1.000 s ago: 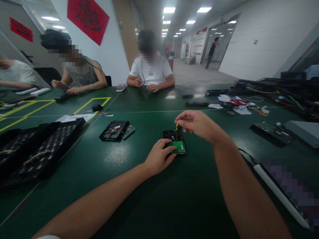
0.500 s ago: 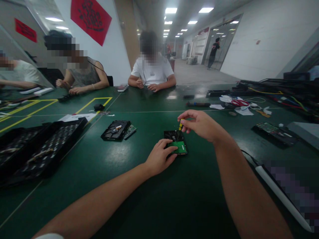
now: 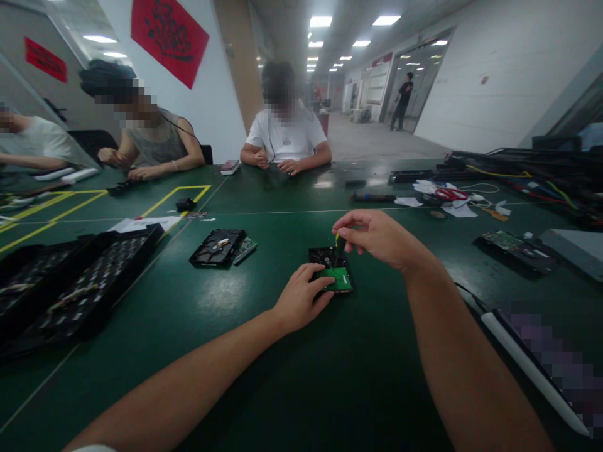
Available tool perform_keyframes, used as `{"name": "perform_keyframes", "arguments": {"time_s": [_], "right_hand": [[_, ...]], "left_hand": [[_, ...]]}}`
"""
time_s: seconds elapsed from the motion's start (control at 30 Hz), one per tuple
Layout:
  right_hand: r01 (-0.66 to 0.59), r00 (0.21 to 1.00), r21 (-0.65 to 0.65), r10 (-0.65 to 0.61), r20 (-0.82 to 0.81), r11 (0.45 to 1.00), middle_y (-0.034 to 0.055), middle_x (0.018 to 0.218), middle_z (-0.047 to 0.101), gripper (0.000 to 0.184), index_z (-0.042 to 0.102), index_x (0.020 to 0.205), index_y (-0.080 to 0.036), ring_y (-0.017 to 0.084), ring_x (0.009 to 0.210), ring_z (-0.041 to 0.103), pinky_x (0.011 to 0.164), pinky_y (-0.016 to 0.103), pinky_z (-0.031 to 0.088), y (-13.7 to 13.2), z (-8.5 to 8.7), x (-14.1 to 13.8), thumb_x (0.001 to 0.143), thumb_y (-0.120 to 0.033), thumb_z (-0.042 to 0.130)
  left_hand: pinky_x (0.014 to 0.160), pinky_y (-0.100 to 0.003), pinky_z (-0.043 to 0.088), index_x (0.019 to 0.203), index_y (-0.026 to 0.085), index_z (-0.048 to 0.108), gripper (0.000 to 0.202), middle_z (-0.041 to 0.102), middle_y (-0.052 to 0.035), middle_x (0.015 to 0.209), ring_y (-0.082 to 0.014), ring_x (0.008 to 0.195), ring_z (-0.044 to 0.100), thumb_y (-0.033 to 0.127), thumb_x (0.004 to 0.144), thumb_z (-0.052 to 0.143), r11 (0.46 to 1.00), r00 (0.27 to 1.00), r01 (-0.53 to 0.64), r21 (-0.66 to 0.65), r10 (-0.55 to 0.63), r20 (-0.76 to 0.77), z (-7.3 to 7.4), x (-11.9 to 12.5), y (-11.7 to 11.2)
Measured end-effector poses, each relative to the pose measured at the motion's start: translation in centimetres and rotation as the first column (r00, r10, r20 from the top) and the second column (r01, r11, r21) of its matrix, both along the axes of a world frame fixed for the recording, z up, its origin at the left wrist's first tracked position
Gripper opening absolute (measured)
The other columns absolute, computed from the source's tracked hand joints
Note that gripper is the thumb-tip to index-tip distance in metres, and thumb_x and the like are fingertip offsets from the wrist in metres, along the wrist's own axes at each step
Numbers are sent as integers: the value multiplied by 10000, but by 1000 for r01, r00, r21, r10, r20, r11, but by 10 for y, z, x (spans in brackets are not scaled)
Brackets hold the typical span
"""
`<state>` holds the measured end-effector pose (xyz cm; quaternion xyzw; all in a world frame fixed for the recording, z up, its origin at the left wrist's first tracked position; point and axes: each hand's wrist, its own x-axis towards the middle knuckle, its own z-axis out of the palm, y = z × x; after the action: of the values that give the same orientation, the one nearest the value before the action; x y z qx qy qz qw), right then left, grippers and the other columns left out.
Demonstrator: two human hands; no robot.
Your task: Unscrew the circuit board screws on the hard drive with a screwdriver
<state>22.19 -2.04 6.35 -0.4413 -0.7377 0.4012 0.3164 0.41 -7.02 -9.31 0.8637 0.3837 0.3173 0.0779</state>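
Observation:
A black hard drive [image 3: 321, 253] with a green circuit board [image 3: 342, 280] on its near half lies on the table in front of me. My left hand [image 3: 304, 297] holds the drive at its left and near edges, with fingertips over the board. Above the far right part of the drive, my right hand [image 3: 370, 237] pinches the top of a yellow-and-black screwdriver [image 3: 337, 245]. The screwdriver stands nearly upright, its lower end at the drive near the board's far edge; whether the tip sits in a screw is too small to tell.
Left of my hands lie another hard drive [image 3: 214, 250] and a loose circuit board [image 3: 245, 250]. An open black case [image 3: 108, 276] stands farther left. At right are a drive with its board showing [image 3: 516, 253] and cables [image 3: 527, 182]. Co-workers sit across the green table [image 3: 264, 389].
The screwdriver's handle has turned in my right fingers and shows more black than yellow. My right hand has shifted slightly left. My left hand stays on the drive.

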Motion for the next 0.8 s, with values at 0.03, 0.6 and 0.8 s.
{"name": "perform_keyframes", "arguments": {"time_s": [0.03,0.6,0.8], "right_hand": [[6,1000,9,-7,7,1000,47,796,733,169,740,999,-182,144,627,639,528,246,467,0,0,0,901,-319,726],[46,999,50,-47,17,998,27,790,700,210,781,978,-186,130,625,591,577,254,480,3,-3,-5,953,-370,682],[52,998,18,-52,-26,998,64,927,754,188,744,1076,-188,138,626,643,499,244,459,1,-2,-4,926,-296,709]], "left_hand": [[1084,-590,530,1308,259,697,316,574,-141,1412,-336,1334,541,314,999,664,1000,1000,1,-2,-1,-1,0,0,0],[1092,-577,528,1303,239,703,317,579,-148,1394,-331,1336,539,320,999,671,1000,1000,1,2,-1,1,-2,0,1],[1085,-586,529,1302,240,703,317,575,-151,1401,-337,1332,541,322,997,672,1000,1000,3,1,-3,-2,-1,0,0]]}}
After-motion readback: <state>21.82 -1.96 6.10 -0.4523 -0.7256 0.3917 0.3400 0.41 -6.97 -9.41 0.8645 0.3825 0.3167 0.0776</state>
